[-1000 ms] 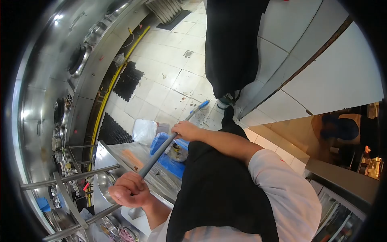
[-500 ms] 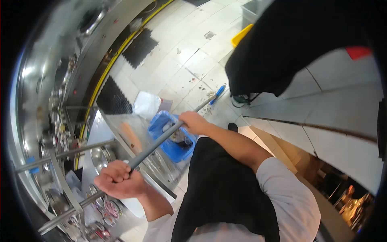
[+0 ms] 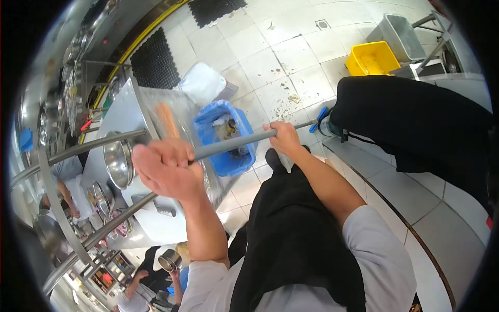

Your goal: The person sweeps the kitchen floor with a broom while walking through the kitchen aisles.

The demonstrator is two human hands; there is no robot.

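A broom with a thick grey handle crosses in front of me at a slight slant. My left hand is closed around the upper end. Further down, my right hand grips the handle with fingers wrapped round it. The narrow blue broom head is on the tiled floor beside hanging black cloth; I cannot make out bristles. Scattered debris lies on the tiles just beyond the head. Under the handle stands a blue bin with waste inside.
A metal table with steel bowls and rails is at my left. A yellow tub and grey bin stand far right. Black mats lie on the floor. Other people are at lower left, one holding a pot.
The view has shifted, showing the yellow tub and other people. My hands have moved with the broom; its head has gone right, close to the black cloth, and the handle lies flatter.
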